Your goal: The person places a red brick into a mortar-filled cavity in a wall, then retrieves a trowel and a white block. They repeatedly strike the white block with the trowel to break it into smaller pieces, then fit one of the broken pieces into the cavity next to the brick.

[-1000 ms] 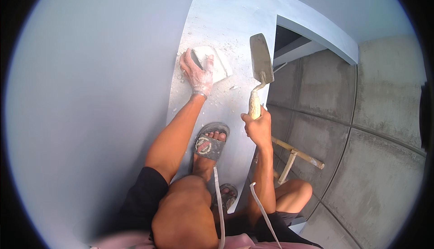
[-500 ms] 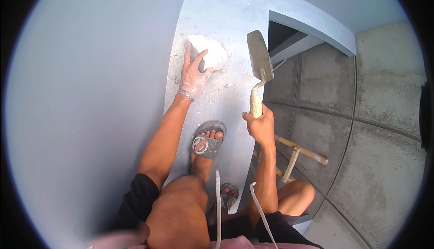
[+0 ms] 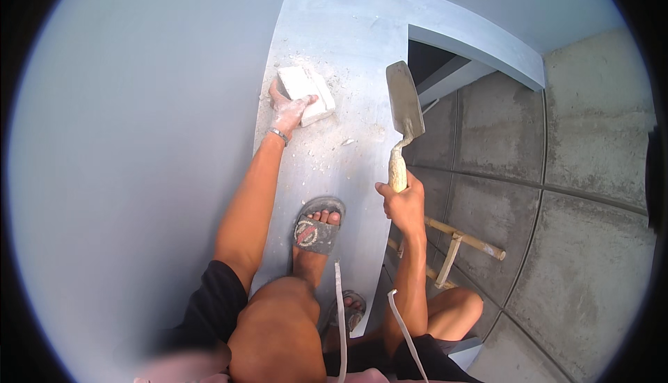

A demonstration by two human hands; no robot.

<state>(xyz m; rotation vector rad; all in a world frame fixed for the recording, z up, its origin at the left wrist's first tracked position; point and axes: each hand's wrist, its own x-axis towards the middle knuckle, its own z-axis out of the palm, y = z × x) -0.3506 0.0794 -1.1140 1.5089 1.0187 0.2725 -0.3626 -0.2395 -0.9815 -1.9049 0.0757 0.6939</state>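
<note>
Head view, single frame.

Item: white block (image 3: 305,93), rectangular, chalky and rough-faced, with a grey smear on one side. It is lain on the narrow grey ledge (image 3: 362,195) close against the smooth pale wall (image 3: 139,139). It is gripped by the left hand (image 3: 287,112), dusted white, with the thumb laid over its near edge and the fingers wrapped behind it. A metal bracelet (image 3: 279,134) is worn at the wrist.

Item: trowel (image 3: 403,115), with a flat pointed steel blade coated in dried grey mortar, a bent shank, and a rounded wooden handle crusted pale. It is held upright, blade uppermost, over the ledge's right edge. The handle is enclosed by the right hand (image 3: 401,202), with the fingers curled tight around it.

Item: white crumbs and grit (image 3: 327,146), scattered over the ledge surface around and below the block.

Item: grey sandal (image 3: 318,228), worn, planted flat on the ledge below the block.

Item: wooden ladder (image 3: 456,244), with rough pale rails, seen below the ledge against the concrete slab floor (image 3: 570,244), which is divided by grooves.
</note>
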